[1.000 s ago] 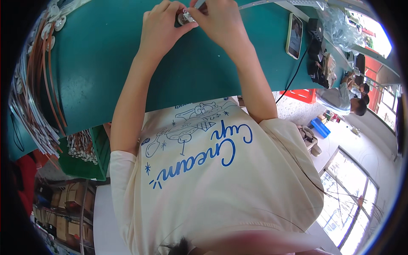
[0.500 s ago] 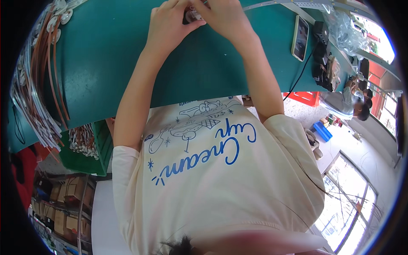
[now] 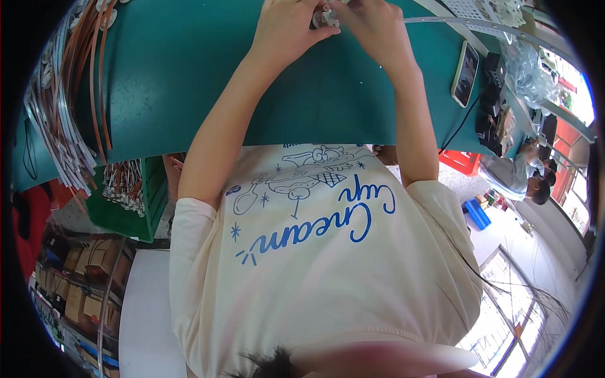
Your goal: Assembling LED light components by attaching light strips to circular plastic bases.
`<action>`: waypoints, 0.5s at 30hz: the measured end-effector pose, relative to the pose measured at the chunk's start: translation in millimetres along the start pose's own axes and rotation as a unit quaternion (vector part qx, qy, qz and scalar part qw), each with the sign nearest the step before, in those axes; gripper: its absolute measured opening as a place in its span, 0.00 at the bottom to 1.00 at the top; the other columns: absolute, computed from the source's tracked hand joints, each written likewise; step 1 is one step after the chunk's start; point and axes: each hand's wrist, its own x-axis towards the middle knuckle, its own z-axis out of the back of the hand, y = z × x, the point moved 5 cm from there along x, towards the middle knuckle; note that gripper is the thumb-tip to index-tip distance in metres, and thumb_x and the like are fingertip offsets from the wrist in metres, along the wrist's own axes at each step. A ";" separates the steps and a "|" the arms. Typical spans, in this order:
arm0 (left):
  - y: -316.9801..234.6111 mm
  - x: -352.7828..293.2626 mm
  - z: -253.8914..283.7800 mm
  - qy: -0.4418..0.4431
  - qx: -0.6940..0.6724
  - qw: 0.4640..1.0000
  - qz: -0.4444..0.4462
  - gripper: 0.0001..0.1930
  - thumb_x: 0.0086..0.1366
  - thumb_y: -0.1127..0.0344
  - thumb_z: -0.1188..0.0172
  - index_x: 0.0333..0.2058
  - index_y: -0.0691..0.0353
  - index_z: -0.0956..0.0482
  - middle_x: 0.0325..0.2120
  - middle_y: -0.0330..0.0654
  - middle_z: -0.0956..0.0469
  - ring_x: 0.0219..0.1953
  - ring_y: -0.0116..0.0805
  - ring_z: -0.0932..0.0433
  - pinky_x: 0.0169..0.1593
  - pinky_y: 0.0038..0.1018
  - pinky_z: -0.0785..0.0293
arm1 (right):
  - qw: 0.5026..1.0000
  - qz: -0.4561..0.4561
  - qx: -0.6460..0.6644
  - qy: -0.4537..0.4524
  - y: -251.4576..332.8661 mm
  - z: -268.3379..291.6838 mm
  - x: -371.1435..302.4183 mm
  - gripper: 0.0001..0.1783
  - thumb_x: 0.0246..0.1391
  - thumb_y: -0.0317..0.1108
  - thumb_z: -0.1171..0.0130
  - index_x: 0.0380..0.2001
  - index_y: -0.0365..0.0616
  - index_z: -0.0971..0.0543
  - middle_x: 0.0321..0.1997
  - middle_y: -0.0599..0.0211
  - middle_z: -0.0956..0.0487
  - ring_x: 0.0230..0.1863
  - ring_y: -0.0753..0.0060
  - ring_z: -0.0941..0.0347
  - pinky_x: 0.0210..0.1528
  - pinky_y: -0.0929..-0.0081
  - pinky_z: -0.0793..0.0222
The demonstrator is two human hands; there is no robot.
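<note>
At the top edge of the head view, both hands meet over the green tabletop (image 3: 315, 94). Between them is a small clear-and-white plastic piece (image 3: 326, 17) with a bit of metal showing; its exact kind I cannot make out. My left hand (image 3: 287, 28) is closed on it, thumb along its near side. From the other side the fingers of my right hand (image 3: 375, 31) press onto the same piece, partly covering it. A pale narrow strip with evenly spaced dots (image 3: 454, 21) runs from beside my right hand toward the right; whether it joins the piece is hidden.
A bundle of silvery and copper-coloured strips (image 3: 57, 107) with clear discs lies at left. Below it, a green crate (image 3: 151, 195) holds more strips. A phone (image 3: 465, 74), black boxes and a clear plastic bag (image 3: 526, 69) are at right. People sit beyond.
The view has shifted, so the hands and table appear farther right and slightly higher. Both hands stay closed on the small plastic piece.
</note>
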 end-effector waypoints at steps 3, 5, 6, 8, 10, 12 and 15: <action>-1.1 1.6 0.6 0.019 0.007 1.000 0.015 0.15 0.49 0.57 0.36 0.29 0.61 0.24 0.28 0.45 0.27 0.34 0.45 0.28 0.37 0.38 0.35 | 1.000 -0.007 0.005 -0.027 -2.5 -1.3 -8.1 0.07 0.51 0.29 0.46 0.30 0.34 0.29 0.23 0.48 0.25 0.26 0.46 0.27 0.25 0.63 0.32; -1.2 2.3 0.1 0.022 0.004 1.000 0.022 0.14 0.49 0.57 0.36 0.29 0.60 0.24 0.28 0.45 0.27 0.34 0.44 0.28 0.37 0.38 0.35 | 0.999 0.015 -0.016 -0.047 -1.2 -1.8 -11.4 0.07 0.51 0.28 0.46 0.29 0.34 0.29 0.22 0.48 0.25 0.26 0.46 0.27 0.24 0.63 0.32; -1.0 2.3 0.0 0.025 0.000 0.999 0.029 0.14 0.49 0.57 0.36 0.29 0.60 0.24 0.28 0.45 0.27 0.35 0.44 0.28 0.37 0.38 0.35 | 0.998 0.016 -0.029 -0.053 -0.2 -2.2 -13.3 0.07 0.51 0.28 0.46 0.29 0.34 0.29 0.22 0.48 0.26 0.25 0.46 0.27 0.24 0.63 0.33; -2.4 3.4 1.5 0.031 -0.003 0.999 0.028 0.14 0.49 0.58 0.35 0.29 0.60 0.24 0.28 0.44 0.27 0.35 0.44 0.28 0.38 0.38 0.35 | 0.997 0.018 -0.043 -0.059 1.6 -1.3 -15.1 0.07 0.51 0.28 0.46 0.30 0.34 0.29 0.22 0.48 0.26 0.25 0.46 0.27 0.24 0.63 0.33; -3.2 3.2 1.6 0.037 -0.006 0.999 0.027 0.14 0.48 0.58 0.35 0.30 0.60 0.24 0.28 0.44 0.27 0.35 0.44 0.28 0.38 0.38 0.35 | 0.997 0.007 -0.052 -0.048 2.0 0.3 -15.0 0.07 0.51 0.28 0.46 0.30 0.34 0.29 0.23 0.47 0.26 0.26 0.46 0.27 0.25 0.62 0.33; -3.1 2.6 1.3 0.036 0.002 0.999 0.027 0.15 0.47 0.57 0.35 0.30 0.60 0.24 0.28 0.43 0.27 0.35 0.44 0.28 0.38 0.38 0.35 | 0.998 0.009 -0.053 -0.038 0.9 4.1 -12.4 0.07 0.51 0.29 0.46 0.30 0.34 0.29 0.22 0.47 0.26 0.25 0.46 0.27 0.25 0.62 0.33; -0.5 0.6 -0.6 0.026 0.005 1.000 0.017 0.16 0.46 0.56 0.34 0.30 0.60 0.24 0.28 0.43 0.27 0.35 0.44 0.28 0.39 0.37 0.35 | 0.999 -0.009 -0.048 -0.025 2.6 6.5 -8.6 0.07 0.51 0.29 0.46 0.29 0.35 0.28 0.22 0.48 0.26 0.25 0.47 0.27 0.25 0.64 0.33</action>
